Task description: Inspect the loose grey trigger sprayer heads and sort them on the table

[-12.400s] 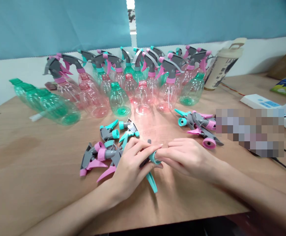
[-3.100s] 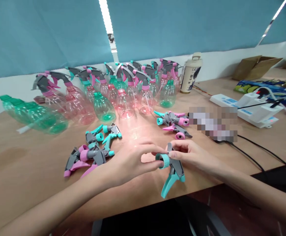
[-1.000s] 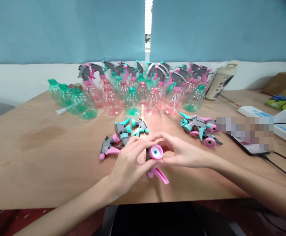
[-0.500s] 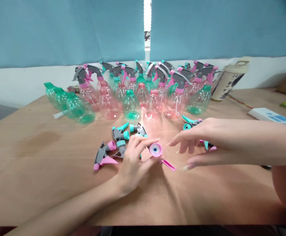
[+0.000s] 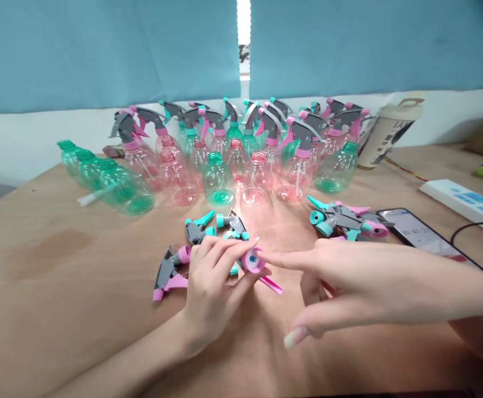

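My left hand [image 5: 214, 276] is closed around a pink-and-grey spray trigger head [image 5: 253, 260], whose round pink collar faces me and shows a white disc with a dark blue centre. Its pink lever points down to the right. My right hand [image 5: 332, 276] holds nothing; its index finger reaches to the collar's right rim, while the thumb is spread well below. Beside my left hand lies another pink-and-grey trigger head [image 5: 171, 273]. Just beyond it rest several teal-and-grey trigger heads [image 5: 198, 226], partly hidden by my fingers.
Rows of pink and green bottles [image 5: 219, 179] stand behind, many topped with trigger heads. A pile of trigger heads [image 5: 345, 218] lies right, next to a phone [image 5: 415, 229] and a white power strip [image 5: 465, 202]. A cream tumbler [image 5: 390, 132] stands at the back right.
My right hand has moved left and nearer to me, its index finger now at the pink collar. The trigger head in my left hand has shifted slightly left. The phone has come into view.
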{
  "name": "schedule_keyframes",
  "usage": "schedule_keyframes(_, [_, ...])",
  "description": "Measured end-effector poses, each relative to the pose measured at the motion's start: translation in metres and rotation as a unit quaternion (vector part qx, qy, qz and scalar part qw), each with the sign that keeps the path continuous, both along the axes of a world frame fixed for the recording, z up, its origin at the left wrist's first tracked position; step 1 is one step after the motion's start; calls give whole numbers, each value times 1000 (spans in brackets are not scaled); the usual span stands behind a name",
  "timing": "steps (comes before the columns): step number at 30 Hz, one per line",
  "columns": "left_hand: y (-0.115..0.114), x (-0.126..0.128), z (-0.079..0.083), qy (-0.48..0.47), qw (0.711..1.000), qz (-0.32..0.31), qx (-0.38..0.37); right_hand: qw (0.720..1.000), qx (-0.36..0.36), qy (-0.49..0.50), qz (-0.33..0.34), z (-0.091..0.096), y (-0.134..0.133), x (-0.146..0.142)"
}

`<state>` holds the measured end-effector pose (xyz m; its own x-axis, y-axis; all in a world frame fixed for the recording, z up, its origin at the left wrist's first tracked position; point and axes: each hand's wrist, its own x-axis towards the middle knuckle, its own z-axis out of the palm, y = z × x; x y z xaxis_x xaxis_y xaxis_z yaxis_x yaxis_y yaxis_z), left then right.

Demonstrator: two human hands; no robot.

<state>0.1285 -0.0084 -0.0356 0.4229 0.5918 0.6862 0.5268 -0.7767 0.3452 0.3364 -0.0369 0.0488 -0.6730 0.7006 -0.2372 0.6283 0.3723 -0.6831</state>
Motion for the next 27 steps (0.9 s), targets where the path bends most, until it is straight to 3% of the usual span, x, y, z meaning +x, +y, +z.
schedule_keyframes(9, [1,-4,-1,-9,1000,19,-18,994,-108,23,10,-1,13,3])
schedule_keyframes(15, [6,-5,-9,-32,995,-52,-85,999,-27,-16,13,-4,18,4])
schedule_keyframes(22, [-2,1,-12,-5,979,-140,-148,998,55,36,5,-10,20,1])
schedule_keyframes(27, [-6,4,-14,17,973,-149,-177,988,152,-17,-15,-15,13,1])
